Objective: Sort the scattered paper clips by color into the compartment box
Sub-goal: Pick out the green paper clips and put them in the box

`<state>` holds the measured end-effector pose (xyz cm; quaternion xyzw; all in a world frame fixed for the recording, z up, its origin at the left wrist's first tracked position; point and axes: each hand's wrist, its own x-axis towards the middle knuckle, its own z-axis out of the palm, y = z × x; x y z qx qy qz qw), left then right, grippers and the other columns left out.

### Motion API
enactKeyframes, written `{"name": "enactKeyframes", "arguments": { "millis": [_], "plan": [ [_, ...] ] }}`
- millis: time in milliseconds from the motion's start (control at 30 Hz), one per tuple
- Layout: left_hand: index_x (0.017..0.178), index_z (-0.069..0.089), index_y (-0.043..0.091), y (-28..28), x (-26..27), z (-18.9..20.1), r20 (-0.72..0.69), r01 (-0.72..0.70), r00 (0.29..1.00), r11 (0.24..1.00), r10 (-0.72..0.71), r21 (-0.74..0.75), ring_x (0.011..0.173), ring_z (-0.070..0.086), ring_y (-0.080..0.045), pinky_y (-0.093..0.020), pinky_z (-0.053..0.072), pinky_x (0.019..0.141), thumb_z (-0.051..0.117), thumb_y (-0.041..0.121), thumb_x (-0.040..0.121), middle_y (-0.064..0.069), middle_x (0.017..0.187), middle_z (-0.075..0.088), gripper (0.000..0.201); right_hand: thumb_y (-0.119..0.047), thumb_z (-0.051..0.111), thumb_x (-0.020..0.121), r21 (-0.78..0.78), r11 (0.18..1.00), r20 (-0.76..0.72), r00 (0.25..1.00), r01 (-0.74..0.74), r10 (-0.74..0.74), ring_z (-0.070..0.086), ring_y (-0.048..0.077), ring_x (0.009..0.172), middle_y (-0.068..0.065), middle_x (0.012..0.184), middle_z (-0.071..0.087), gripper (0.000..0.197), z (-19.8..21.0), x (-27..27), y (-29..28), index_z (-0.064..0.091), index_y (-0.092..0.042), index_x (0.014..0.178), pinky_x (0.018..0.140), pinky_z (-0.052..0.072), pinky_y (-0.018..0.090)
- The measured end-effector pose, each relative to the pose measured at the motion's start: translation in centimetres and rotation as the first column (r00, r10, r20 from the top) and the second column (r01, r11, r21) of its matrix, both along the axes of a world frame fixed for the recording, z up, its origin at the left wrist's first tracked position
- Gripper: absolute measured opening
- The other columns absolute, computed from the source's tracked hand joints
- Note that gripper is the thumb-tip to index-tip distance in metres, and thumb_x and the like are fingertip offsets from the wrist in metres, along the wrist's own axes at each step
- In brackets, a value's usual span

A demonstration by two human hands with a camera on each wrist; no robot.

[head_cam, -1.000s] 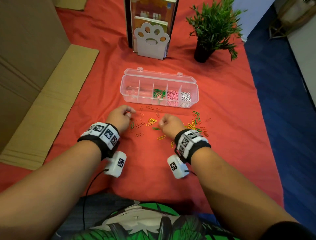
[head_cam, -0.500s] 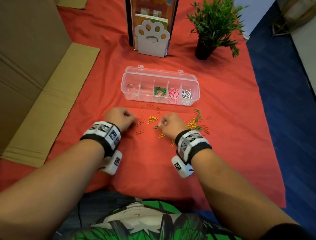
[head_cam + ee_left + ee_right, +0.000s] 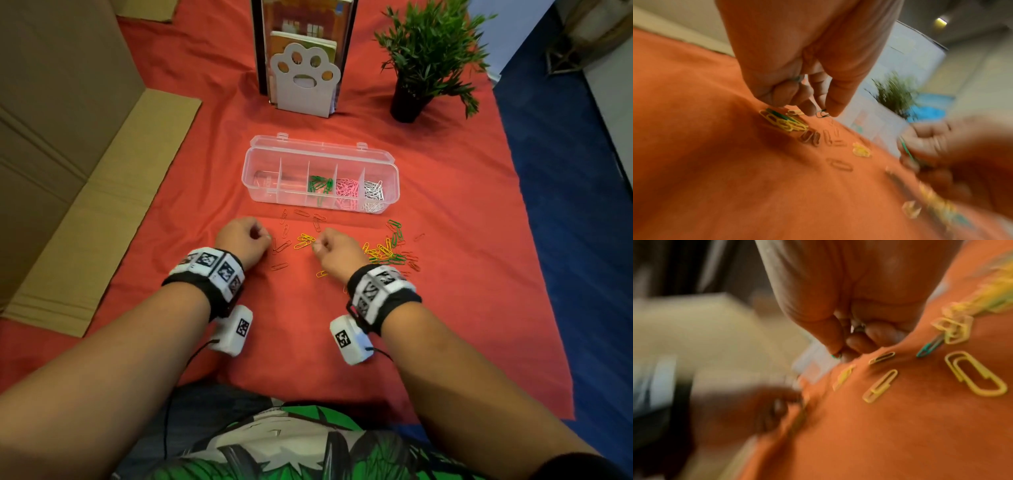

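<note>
Home-like floor corner; red cloth (image 3: 445, 240), bookend (image 3: 305, 85), potted plant (image 3: 421, 58)

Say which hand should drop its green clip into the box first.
Right, probably. The right hand pinches a green clip and sits nearly straight before the green compartment. The left hand, pinching its clip, lies off to that compartment's left.

box (image 3: 322, 161): clear glossy plastic
clips (image 3: 380, 251): smooth coated wire
cloth (image 3: 445, 274): matt orange-red fabric
cardboard (image 3: 85, 222): matt brown
</note>
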<state>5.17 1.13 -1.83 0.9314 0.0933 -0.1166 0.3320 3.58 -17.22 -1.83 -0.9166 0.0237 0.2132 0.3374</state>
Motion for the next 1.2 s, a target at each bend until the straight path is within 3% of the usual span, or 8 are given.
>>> {"name": "enactKeyframes", "arguments": {
  "millis": [167, 367, 500, 600, 700, 900, 1067, 1200],
  "plan": [
    [0.078, 0.056, 0.023, 1.4, 0.0, 1.1, -0.350, -0.421, 0.902, 0.687, 0.251, -0.593, 0.051, 0.047, -0.007, -0.013, 0.036, 0.041, 0.049, 0.005, 0.088, 0.003, 0.065, 0.050, 0.022, -0.001, 0.041, 0.095, 0.543, 0.686, -0.320, 0.875, 0.484, -0.364, 0.037, 0.005, 0.045, 0.001, 0.067, 0.050, 0.026, 0.5, -1.3, -3.3, 0.050, -0.020, 0.079, 0.038, 0.027, 0.012],
    [0.071, 0.052, 0.011, 3.4, -0.3, 2.3, -0.574, -0.646, 0.762, 0.290, 0.300, -0.706, 0.061, 0.048, -0.016, -0.026, 0.046, 0.060, 0.030, 0.003, 0.083, -0.003, 0.065, 0.046, 0.026, -0.008, 0.037, 0.091, 0.679, 0.270, -0.586, 0.725, 0.683, -0.362, 0.049, 0.011, 0.053, 0.002, 0.066, 0.045, 0.023, 2.0, -1.8, -5.6, 0.057, -0.009, 0.080, 0.045, 0.042, 0.018],
    [0.067, 0.058, 0.018, 3.3, -0.4, 1.1, -0.383, -0.518, 0.854, 0.655, 0.353, -0.550, 0.045, 0.044, -0.011, -0.017, 0.036, 0.044, 0.054, 0.017, 0.081, 0.000, 0.057, 0.048, 0.015, -0.008, 0.038, 0.092, 0.599, 0.444, -0.506, 0.744, 0.667, -0.437, 0.034, 0.011, 0.052, 0.000, 0.063, 0.036, 0.024, 1.8, -1.6, -5.6, 0.053, -0.012, 0.074, 0.045, 0.031, 0.020],
    [0.079, 0.071, 0.016, 3.4, -1.1, 0.8, -0.085, -0.211, 0.976, 0.972, 0.203, -0.103, 0.069, 0.058, -0.020, -0.030, 0.049, 0.069, 0.068, 0.017, 0.076, -0.006, 0.073, 0.064, 0.005, -0.004, 0.041, 0.089, 0.368, 0.760, -0.317, 0.841, 0.535, -0.438, 0.033, 0.009, 0.049, -0.002, 0.059, 0.037, 0.028, 1.3, -1.3, -5.7, 0.054, -0.019, 0.069, 0.037, 0.027, 0.016],
    [0.095, 0.073, 0.015, 3.1, -1.8, 0.6, 0.046, -0.008, 0.999, 0.979, -0.001, 0.204, 0.087, 0.063, -0.029, -0.030, 0.046, 0.077, 0.067, 0.015, 0.077, -0.012, 0.092, 0.067, 0.019, -0.008, 0.055, 0.085, 0.160, 0.893, -0.162, 0.903, 0.422, -0.398, 0.052, 0.015, 0.063, -0.001, 0.067, 0.057, 0.023, 0.8, -1.3, -6.0, 0.058, -0.019, 0.064, 0.056, 0.045, 0.020],
    [0.091, 0.070, 0.009, 2.9, -1.9, -0.6, 0.042, 0.043, 0.998, 0.966, -0.056, 0.254, 0.093, 0.058, -0.036, -0.035, 0.045, 0.081, 0.062, 0.013, 0.078, -0.020, 0.099, 0.059, 0.015, -0.023, 0.053, 0.087, -0.323, 0.930, 0.019, 0.984, 0.176, -0.180, 0.062, 0.032, 0.104, 0.019, 0.106, 0.068, 0.023, 0.7, -2.8, -5.5, 0.066, -0.005, 0.097, 0.086, 0.048, 0.032],
    [0.091, 0.062, 0.006, 2.8, -1.6, -0.3, 0.085, -0.063, 0.995, 0.993, 0.055, 0.101, 0.090, 0.058, -0.030, -0.034, 0.043, 0.082, 0.056, 0.009, 0.083, -0.013, 0.091, 0.063, 0.010, -0.016, 0.053, 0.087, -0.369, 0.926, 0.143, 0.989, 0.078, -0.026, 0.056, 0.036, 0.106, 0.019, 0.111, 0.057, 0.023, 0.3, -2.8, -3.8, 0.054, -0.006, 0.108, 0.086, 0.047, 0.038],
    [0.088, 0.056, 0.021, 1.8, -1.0, 0.8, -0.077, -0.226, 0.974, 0.936, 0.213, -0.269, 0.053, 0.048, -0.012, -0.024, 0.039, 0.055, 0.047, 0.003, 0.087, 0.001, 0.065, 0.048, 0.020, -0.007, 0.049, 0.085, -0.500, 0.863, 0.173, 0.969, -0.070, 0.179, 0.052, 0.037, 0.103, 0.015, 0.109, 0.048, 0.023, -0.3, -3.1, -3.2, 0.049, -0.008, 0.108, 0.083, 0.047, 0.042]
  ]
}}
